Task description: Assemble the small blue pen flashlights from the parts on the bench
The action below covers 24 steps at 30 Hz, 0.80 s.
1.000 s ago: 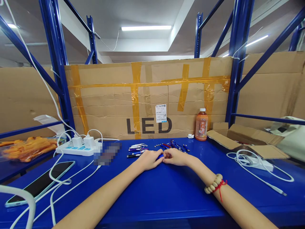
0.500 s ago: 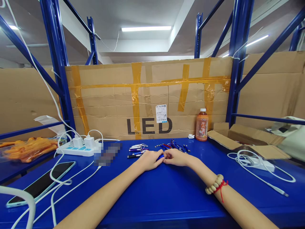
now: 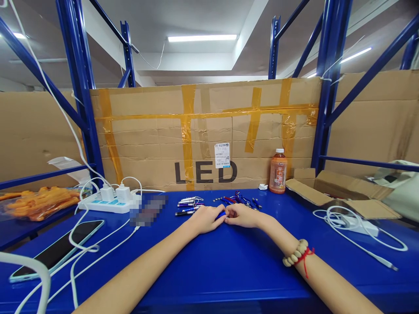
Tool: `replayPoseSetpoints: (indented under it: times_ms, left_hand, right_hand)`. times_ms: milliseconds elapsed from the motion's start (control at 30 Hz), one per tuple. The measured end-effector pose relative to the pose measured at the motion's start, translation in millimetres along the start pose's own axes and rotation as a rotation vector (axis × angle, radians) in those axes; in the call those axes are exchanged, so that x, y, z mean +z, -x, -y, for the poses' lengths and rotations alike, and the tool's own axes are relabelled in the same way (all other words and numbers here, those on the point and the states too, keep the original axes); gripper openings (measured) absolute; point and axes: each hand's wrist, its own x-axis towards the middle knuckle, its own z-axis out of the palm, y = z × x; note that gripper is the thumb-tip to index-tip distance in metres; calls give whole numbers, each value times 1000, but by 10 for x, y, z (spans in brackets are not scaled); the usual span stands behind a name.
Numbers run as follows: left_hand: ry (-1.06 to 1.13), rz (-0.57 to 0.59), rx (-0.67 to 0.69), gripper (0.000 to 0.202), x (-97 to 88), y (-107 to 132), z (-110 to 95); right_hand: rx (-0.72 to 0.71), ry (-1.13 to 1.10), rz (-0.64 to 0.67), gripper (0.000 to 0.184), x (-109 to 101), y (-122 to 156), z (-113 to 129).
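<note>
My left hand (image 3: 208,219) is closed around a small blue metal tube (image 3: 221,214), which looks like a mini flashlight; most of it is hidden by the fingers. Against the tube's right end, my right hand (image 3: 242,215) pinches, and its fingertips nearly meet those of the left. Beyond the left hand lies a group of small silver, blue and black metal tubes (image 3: 189,202) in a row. Behind the right hand is a loose pile of blue and red tubes and small parts (image 3: 237,196). Both hands rest low over the blue tabletop (image 3: 225,266).
To the left are a white power strip (image 3: 108,206), a phone (image 3: 59,248) and trailing white cables. An orange drink bottle (image 3: 278,172), an open cardboard box (image 3: 347,192) and a coiled white cable (image 3: 340,222) stand right. A tall cardboard sheet (image 3: 150,144) closes the back.
Both hands hold the same pose on the blue tube. The whole view has shifted very slightly; nothing on the table has visibly moved.
</note>
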Motion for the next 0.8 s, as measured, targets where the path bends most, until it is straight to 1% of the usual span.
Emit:
replayPoseSetpoints:
  times_ms: [200, 800]
  left_hand:
    - [-1, 1, 3, 23, 0, -1, -1]
    - [-13, 7, -2, 23, 20, -6, 12]
  right_hand:
    - [3, -18, 17, 8, 1, -3, -8]
    - [-16, -5, 4, 7, 2, -5, -4]
